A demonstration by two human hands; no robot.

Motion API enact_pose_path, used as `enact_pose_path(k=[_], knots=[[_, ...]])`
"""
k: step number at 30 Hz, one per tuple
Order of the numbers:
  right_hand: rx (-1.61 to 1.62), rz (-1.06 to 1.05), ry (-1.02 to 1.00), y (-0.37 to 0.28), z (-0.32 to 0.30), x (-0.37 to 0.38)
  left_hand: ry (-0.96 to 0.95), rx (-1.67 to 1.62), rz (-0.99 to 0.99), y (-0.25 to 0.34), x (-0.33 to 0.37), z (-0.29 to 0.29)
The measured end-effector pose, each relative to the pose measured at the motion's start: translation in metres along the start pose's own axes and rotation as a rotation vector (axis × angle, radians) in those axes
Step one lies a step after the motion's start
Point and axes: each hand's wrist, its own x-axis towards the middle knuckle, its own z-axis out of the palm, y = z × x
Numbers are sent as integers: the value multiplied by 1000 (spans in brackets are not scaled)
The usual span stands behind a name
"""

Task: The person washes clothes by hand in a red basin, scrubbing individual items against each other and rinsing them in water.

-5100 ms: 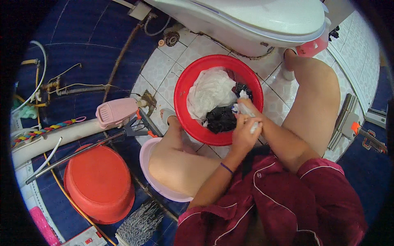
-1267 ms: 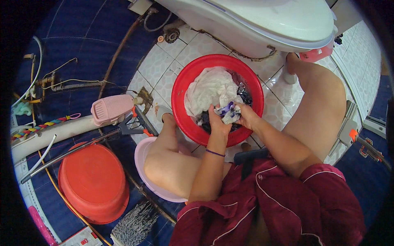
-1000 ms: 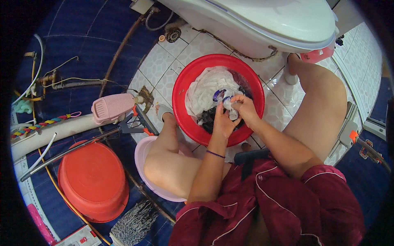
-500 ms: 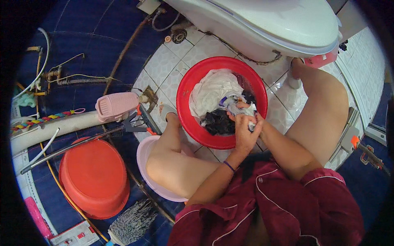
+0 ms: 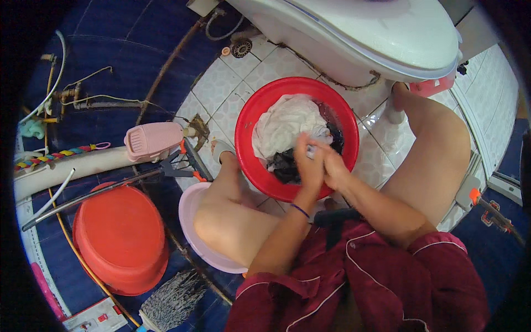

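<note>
Between my legs a red basin [image 5: 243, 160] holds a soaked white cloth [image 5: 287, 122] and a black cloth [image 5: 285, 166] in dark water. Over its near right part, my left hand [image 5: 308, 166] and my right hand [image 5: 333, 165] are pressed together, closed around a light, patterned cloth [image 5: 322, 139]. Only small bits of that cloth show between the fingers and at their tips. Motion blurs the fingertips a little, and most of the cloth is hidden by the hands.
A white toilet [image 5: 354, 50] stands beyond the basin. To the left are an upturned orange-red tub [image 5: 119, 232], a mop head [image 5: 174, 299], a squeegee [image 5: 191, 160], a pink slotted plastic item [image 5: 155, 141] and a lilac basin [image 5: 191, 238] behind my left leg.
My hands have shifted slightly left, and the left one has turned upright against the right. Less of the patterned cloth shows now.
</note>
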Motion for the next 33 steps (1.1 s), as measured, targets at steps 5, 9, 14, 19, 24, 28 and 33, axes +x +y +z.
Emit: enact_pose_path(k=[5, 9, 14, 19, 24, 28, 33], knots=[[40, -57, 50, -12, 8, -4, -67, -4, 58, -1, 0, -3], [-66, -25, 156, -26, -13, 9, -135, 45, 122, 21, -41, 27], [-275, 3, 3, 6, -1, -10, 122, -333, -377, -12, 13, -9], [-32, -110, 80, -24, -14, 8, -69, 0, -94, -3, -26, 22], [-152, -48, -23, 12, -5, -1, 14, -313, -264, -26, -5, 3], [-251, -18, 9, -1, 7, -16, 130, -580, -487, -10, -4, 2], [-290, -179, 205, -33, -15, 10, -66, -422, -346, 8, -18, 18]])
